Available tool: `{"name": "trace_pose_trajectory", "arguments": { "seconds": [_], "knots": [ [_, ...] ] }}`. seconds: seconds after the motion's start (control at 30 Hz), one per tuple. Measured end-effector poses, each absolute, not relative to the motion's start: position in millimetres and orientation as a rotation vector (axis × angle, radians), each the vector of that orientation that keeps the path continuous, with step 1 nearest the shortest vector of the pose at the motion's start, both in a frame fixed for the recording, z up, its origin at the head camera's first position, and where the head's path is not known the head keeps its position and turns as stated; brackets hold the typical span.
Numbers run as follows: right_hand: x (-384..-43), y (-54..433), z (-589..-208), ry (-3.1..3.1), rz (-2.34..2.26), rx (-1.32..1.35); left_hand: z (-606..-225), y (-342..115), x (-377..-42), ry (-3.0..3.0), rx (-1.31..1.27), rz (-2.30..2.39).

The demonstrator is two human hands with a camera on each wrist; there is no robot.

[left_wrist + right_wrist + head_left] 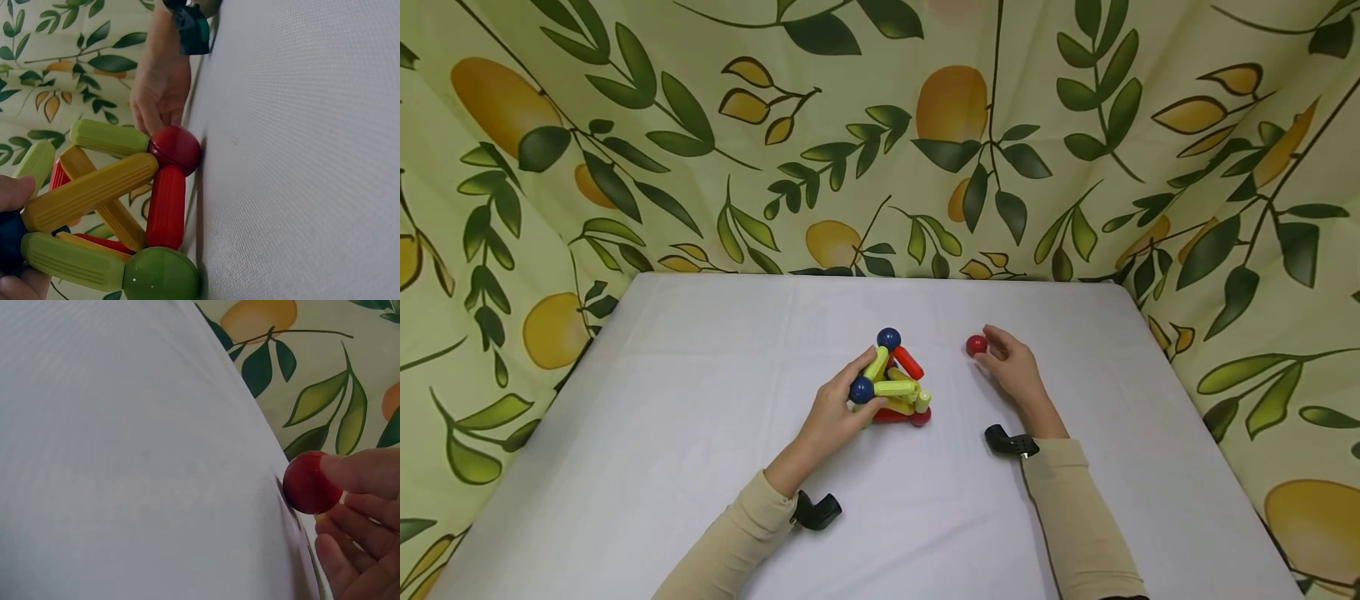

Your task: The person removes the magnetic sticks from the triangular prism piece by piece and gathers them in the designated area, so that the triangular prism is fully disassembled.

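Two hands are working over the surface (662, 450) in the head view. At the centre, the left hand (831, 408) is holding a structure (895, 388) of sticks and balls, its grip clamped around a blue ball (861, 389) on the left side. A corner red ball (920, 417) is sitting at the structure's lower right. Right of centre, the right hand (1013, 371) is pinching a loose red ball (976, 345), well apart from the structure.

In the left wrist view, the structure is filling the lower left of the frame, with a green ball (161, 275) at bottom centre. A light green stick (111, 137) is standing off the corner red ball, no ball showing on its far end; a bump there could probably be knocking it askew. Squeezing or twisting the blue ball could be working the joints loose.

In the right wrist view, the loose red ball is showing at right, the thumb pressing on it. Being round and smooth-looking, it could be slipping away under an off-centre press.
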State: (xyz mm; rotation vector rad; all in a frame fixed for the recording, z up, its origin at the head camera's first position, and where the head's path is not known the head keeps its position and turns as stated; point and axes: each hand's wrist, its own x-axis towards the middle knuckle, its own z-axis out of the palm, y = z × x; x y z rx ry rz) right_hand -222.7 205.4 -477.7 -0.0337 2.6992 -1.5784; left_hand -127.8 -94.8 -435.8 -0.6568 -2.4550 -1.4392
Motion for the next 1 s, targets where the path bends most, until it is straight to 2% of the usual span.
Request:
{"name": "trace_pose_trajectory", "arguments": {
  "seconds": [0.23, 0.63, 1.0],
  "knots": [
    [-217.0, 204.4, -468.4, 2.711, -1.634, -0.022, -436.2, -94.9, -127.3, -2.469, -0.648, -1.447],
    [-197.9, 193.8, -424.4, 2.79, -1.715, -0.395, -433.8, -95.8, -127.7, -2.471, -0.667, -1.425],
    [-165.1, 155.5, -391.5, 2.649, -1.594, -0.792, -434.1, -94.6, -127.4, -2.469, -0.668, -1.435]
  ]
}}
